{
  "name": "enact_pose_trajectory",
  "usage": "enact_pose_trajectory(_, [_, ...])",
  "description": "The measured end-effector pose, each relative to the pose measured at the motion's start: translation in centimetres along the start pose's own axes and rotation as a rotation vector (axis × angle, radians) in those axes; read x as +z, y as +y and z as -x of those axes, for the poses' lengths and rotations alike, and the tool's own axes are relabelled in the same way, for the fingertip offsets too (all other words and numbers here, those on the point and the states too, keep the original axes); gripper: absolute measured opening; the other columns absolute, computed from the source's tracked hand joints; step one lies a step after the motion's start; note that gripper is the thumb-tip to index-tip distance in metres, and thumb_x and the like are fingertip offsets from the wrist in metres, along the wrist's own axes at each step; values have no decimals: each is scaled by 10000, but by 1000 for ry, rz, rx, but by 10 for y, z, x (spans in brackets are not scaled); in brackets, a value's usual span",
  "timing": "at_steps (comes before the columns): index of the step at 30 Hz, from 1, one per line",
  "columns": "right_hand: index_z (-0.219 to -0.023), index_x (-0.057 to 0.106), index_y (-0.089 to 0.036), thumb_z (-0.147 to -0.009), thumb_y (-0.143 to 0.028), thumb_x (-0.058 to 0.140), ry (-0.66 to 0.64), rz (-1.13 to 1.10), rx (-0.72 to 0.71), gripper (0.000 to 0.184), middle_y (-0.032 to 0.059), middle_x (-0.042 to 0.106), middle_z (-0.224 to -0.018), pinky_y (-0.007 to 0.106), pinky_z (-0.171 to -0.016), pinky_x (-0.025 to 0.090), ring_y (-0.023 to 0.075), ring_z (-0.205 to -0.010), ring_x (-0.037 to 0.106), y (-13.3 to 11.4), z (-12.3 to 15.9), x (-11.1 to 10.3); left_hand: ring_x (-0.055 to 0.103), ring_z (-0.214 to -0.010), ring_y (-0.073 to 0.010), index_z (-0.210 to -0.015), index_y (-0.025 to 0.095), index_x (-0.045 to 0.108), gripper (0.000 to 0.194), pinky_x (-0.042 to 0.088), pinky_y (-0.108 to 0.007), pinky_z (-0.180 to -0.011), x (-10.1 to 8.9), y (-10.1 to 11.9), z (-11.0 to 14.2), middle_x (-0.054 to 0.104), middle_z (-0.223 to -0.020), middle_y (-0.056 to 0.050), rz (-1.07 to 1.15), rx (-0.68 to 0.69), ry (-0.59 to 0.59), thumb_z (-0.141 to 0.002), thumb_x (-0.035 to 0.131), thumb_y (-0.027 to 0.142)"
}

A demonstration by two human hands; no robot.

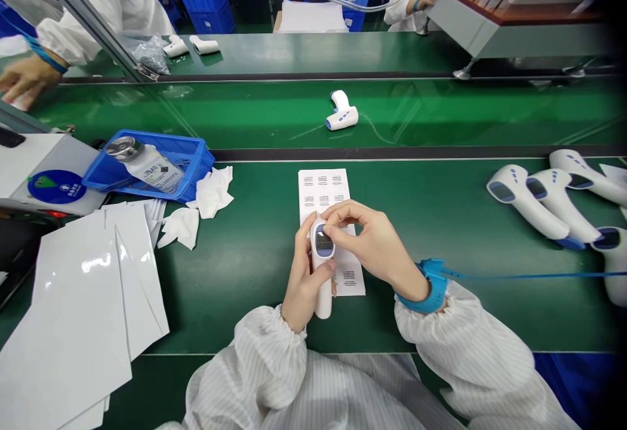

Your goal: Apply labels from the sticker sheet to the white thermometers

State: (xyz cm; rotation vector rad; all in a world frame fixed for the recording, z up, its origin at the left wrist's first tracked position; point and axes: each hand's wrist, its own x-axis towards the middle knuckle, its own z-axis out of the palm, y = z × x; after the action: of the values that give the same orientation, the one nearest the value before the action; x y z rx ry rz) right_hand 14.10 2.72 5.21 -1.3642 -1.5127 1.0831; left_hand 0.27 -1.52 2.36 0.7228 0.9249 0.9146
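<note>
Held the white handheld device (322,280) in the left hand (304,280), with a grip wrapped around its body, over the printed sheet (350,273) on the green surface (255,247). Touched the upper edge of its screen (324,242) with the right hand (375,240), in a narrow grip, well apart from the blue tray (196,168).

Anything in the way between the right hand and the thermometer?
Nothing visible. The right hand has its fingers at the upper edge of the screen on the thermometer. The left hand grips the body lower down; the printed sheet lies beneath, not between.
</note>
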Motion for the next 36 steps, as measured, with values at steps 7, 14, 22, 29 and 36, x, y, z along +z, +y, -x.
enact_pose_trajectory(7, [-728,637,-219,-790,-177,627,0,-14,-1,76,11,703,-936,322,-825,488,176,-911,650,2,0,0,556,-605,-83,-1451,407,283,685,486,-231,-483,-2,-3,-1,486,-1398,-49,15,41,-16,-869,604,242])
enact_pose_trajectory(14, [-718,635,-220,-789,-189,620,2,10,-17,79,19,714,-945,335,-818,508,179,-882,658,1,-1,0,519,-490,-65,-1441,385,308,571,445,-229,-411,3,-4,-4,555,-1279,-61,-1,-10,74,-914,525,344])
enact_pose_trajectory(22, [-697,632,-216,-761,-140,623,19,12,-30,99,15,718,-911,324,-803,506,174,-852,659,-1,0,0,509,-504,-70,-1441,362,300,591,449,-229,-414,4,-3,-4,537,-1310,-69,-53,-10,91,-897,526,320])
enact_pose_trajectory(29, [-682,620,-215,-747,-157,621,30,36,-36,87,17,717,-906,329,-780,512,181,-830,660,-1,-1,1,497,-537,-86,-1435,362,304,575,455,-223,-406,5,-3,-4,546,-1226,-63,-77,7,89,-905,520,313])
enact_pose_trajectory(36, [-686,620,-213,-736,-135,615,35,23,-40,92,21,714,-909,312,-763,516,182,-862,660,1,-1,1,492,-555,-96,-1434,362,299,571,459,-217,-415,4,-5,-3,536,-1044,-43,-73,0,96,-910,517,304])
